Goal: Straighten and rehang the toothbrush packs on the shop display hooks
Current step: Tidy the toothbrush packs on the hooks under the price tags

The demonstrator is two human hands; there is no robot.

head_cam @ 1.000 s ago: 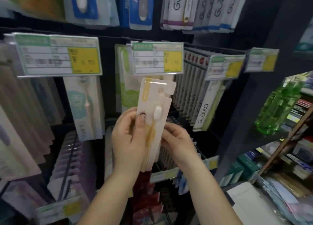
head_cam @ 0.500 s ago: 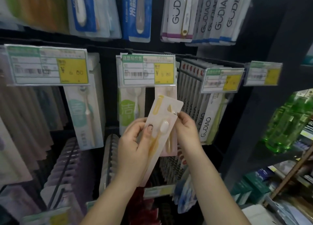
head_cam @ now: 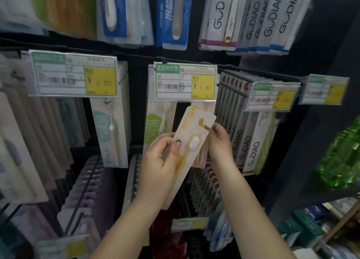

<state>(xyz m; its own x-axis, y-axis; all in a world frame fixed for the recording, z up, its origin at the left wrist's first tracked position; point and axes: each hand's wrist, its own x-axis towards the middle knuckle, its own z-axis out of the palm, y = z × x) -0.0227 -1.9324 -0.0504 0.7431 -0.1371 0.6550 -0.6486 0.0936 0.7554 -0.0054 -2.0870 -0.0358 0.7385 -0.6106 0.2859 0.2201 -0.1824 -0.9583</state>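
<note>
The fingers (head_cam: 176, 148) of the left hand (head_cam: 159, 161) are clamped on a toothbrush pack (head_cam: 187, 145) at mid-frame, thumb pressed flat on its clear front and the rest curled behind. The right hand (head_cam: 220, 142) pinches the pack's upper right corner, just beside the hang hole. The pack is tilted, top leaning to the right, with a yellow-handled brush and white head showing through the blister. It is off the hooks, in front of the display.

Just above its top edge hangs a price tag (head_cam: 186, 81) reading 5.80, with green-labelled packs (head_cam: 155, 126) behind it to the left. At upper left of the frame is another tag (head_cam: 75, 74) reading 6.80. To the right, a row of GUDIAO packs (head_cam: 251, 147) hangs on a hook. A green bottle (head_cam: 342, 153) stands at the far right edge.
</note>
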